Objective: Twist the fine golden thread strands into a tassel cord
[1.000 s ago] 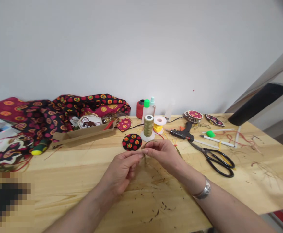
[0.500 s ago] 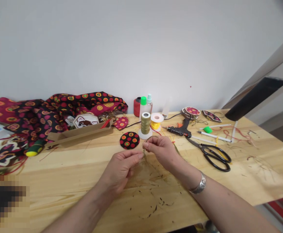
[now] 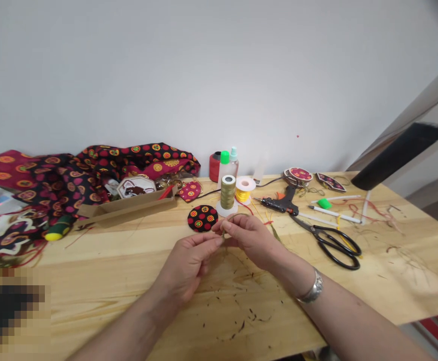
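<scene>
My left hand [image 3: 188, 263] and my right hand [image 3: 251, 235] meet above the middle of the wooden table [image 3: 109, 265], fingertips pinched together on a thin olive-gold thread [image 3: 223, 233]. The thread loops up a little between the fingers. Just beyond my hands lies a round black fabric disc [image 3: 202, 218] with red and yellow dots. Beside it stands an olive-gold thread spool [image 3: 228, 193]. A silver bracelet [image 3: 312, 290] sits on my right wrist.
Black scissors [image 3: 333, 241], a glue gun [image 3: 281, 202], white pens and a green cap lie to the right. A yellow thread reel [image 3: 244, 188], bottles and a red spool stand at the back. Patterned fabric [image 3: 91, 168] and a cardboard tray [image 3: 128, 208] fill the left. Thread snippets litter the near table.
My hands stay pinched on the thread, the fingers shifting slightly as they work it. The view has wobbled a little.
</scene>
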The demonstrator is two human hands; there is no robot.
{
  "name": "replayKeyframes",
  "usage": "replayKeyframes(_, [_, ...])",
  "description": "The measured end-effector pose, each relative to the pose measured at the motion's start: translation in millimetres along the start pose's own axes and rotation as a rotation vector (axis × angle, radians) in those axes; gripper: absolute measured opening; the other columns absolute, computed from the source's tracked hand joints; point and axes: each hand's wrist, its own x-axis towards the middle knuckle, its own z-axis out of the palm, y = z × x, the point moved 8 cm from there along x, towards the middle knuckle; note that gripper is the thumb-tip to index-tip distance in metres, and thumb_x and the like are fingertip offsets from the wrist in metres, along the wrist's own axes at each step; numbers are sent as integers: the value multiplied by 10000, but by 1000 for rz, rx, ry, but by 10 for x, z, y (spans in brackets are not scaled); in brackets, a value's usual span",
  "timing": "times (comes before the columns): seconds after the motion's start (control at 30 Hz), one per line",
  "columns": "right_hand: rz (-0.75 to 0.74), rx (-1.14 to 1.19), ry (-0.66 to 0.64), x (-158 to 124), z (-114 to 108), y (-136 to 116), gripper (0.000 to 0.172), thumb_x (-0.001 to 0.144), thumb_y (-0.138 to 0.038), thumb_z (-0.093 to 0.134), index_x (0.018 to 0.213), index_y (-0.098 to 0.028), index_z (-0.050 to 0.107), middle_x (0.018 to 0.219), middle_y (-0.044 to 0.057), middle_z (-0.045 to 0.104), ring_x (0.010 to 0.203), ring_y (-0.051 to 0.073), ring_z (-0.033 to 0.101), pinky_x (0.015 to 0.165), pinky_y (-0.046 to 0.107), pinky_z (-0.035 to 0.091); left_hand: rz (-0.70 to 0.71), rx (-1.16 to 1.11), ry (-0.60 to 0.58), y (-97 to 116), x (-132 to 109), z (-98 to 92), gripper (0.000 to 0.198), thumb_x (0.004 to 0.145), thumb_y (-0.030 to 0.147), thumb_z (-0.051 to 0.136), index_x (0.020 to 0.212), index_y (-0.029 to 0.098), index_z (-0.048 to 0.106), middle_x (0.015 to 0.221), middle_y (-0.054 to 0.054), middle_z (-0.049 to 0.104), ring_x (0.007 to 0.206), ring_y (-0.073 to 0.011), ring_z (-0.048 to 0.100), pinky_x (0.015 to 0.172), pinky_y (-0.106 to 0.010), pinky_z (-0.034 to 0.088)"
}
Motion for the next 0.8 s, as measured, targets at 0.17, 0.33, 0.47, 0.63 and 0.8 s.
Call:
replayKeyframes(0.17, [75, -78, -96, -36, 63, 35, 290, 689, -363, 636, 833, -123, 557, 705, 14, 555, 665, 114, 554, 598, 266, 491, -12, -36, 58, 27, 10, -30, 205, 545, 274, 733, 655, 117, 659, 411, 80, 385, 378, -13, 222, 363, -171, 130])
replayKeyframes(0.33, [18, -383, -99, -5, 7, 48, 145, 682, -236, 626, 769, -121, 610, 599, -22, 518, 500, 57, 447, 466, 187, 371, -10, -42, 107, 45, 17, -69, 195, 529, 259, 734, 623, 120, 635, 403, 88, 373, 375, -16, 247, 357, -163, 144])
replayKeyframes(0.47, [-29, -446, -89, 2, -2, -9, 112, 705, -168, 568, 781, -130, 641, 595, -22, 529, 494, 51, 398, 456, 181, 319, 0, -27, 108, 44, 15, -77, 200, 533, 267, 730, 616, 119, 626, 412, 90, 359, 379, -19, 234, 357, -167, 142])
replayKeyframes(0.63, [-84, -495, -68, -13, 5, -130, 124, 735, -170, 529, 693, -136, 641, 665, 2, 580, 555, 68, 439, 494, 187, 345, -4, -4, 94, 41, 1, -68, 224, 527, 276, 731, 654, 112, 647, 417, 87, 355, 386, -25, 229, 360, -175, 129])
replayKeyframes(0.8, [-74, -438, 13, 4, -44, -102, 111, 707, -216, 578, 669, -137, 646, 662, 5, 588, 581, 80, 461, 518, 199, 359, -12, 4, 78, 36, -7, -47, 240, 526, 288, 730, 672, 111, 657, 415, 83, 361, 379, -23, 227, 361, -180, 119])
